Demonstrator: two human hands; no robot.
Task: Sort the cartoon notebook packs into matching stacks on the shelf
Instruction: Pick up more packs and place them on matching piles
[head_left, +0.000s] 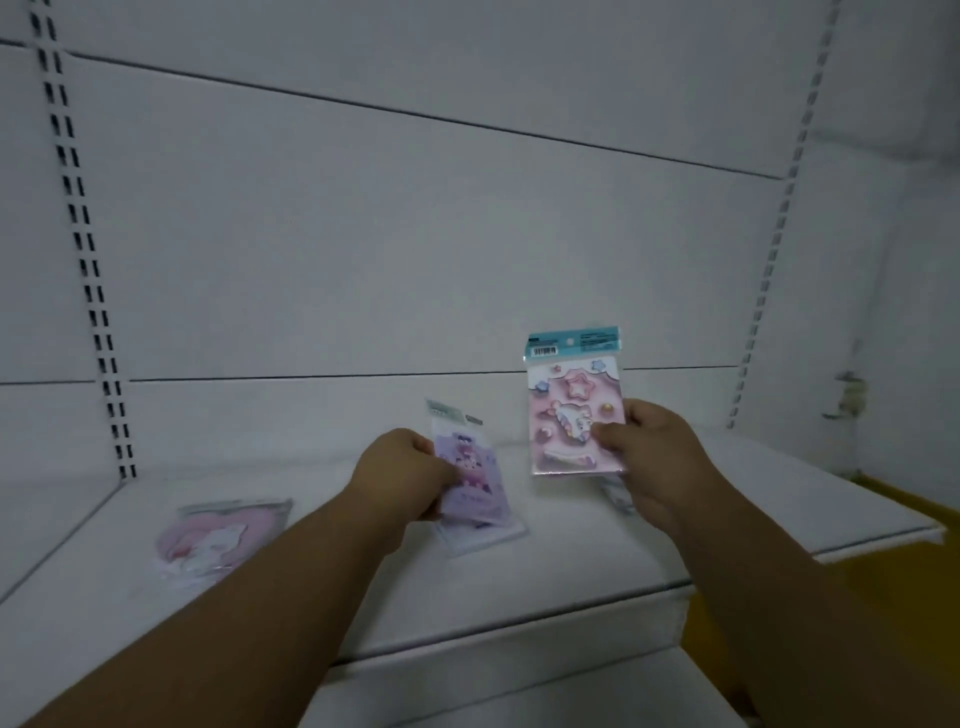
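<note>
Head view: two hands (402, 470) (652, 452) holding two packs (470, 467) (571, 415).

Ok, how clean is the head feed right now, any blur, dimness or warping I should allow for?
Head view: dim, flat light; the pink pack in the right hand is sharp, the purple pack in the left hand and the pink pack lying on the shelf are smeared; wide-angle bends the slotted uprights.

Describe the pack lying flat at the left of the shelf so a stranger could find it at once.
Start at the white shelf and follow it left toward the slotted upright. There a pink pack lies flat, alone and untouched. The purple pack and the pink star pack are both held in hands.
</note>
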